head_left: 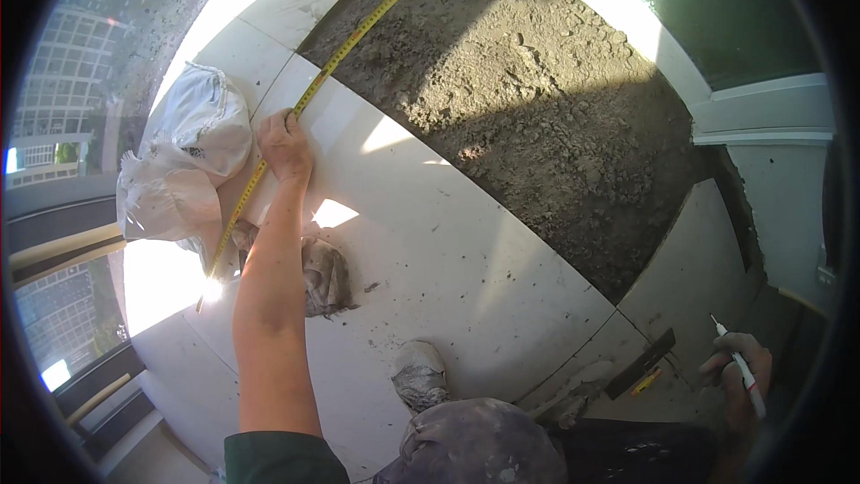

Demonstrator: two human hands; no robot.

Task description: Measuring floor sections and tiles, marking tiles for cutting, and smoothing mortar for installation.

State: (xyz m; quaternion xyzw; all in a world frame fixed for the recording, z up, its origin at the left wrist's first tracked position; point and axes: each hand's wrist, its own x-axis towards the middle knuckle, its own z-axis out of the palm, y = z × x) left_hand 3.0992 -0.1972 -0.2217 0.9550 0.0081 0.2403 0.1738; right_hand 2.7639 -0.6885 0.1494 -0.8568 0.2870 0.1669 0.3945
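A yellow tape measure blade (365,29) stretches from the lower left, over the pale floor tiles (448,233), to the top of the view, across a corner of the rough grey-brown mortar bed (537,99). My left hand (285,145) is closed on the blade beside the tile edge; the fingertips are partly hidden. At the far right my right hand (748,367) grips a slim white pen (742,366), its dark tip pointing up and left. The right hand is well apart from the tape.
A white woven sack (193,139) stands left of my left hand. A crumpled, dusty bundle (325,276) lies beside my left forearm. Near my right hand are a dark flat strip (640,364) and a small yellow tool (646,381). My dusty shoe (420,371) rests on the tiles.
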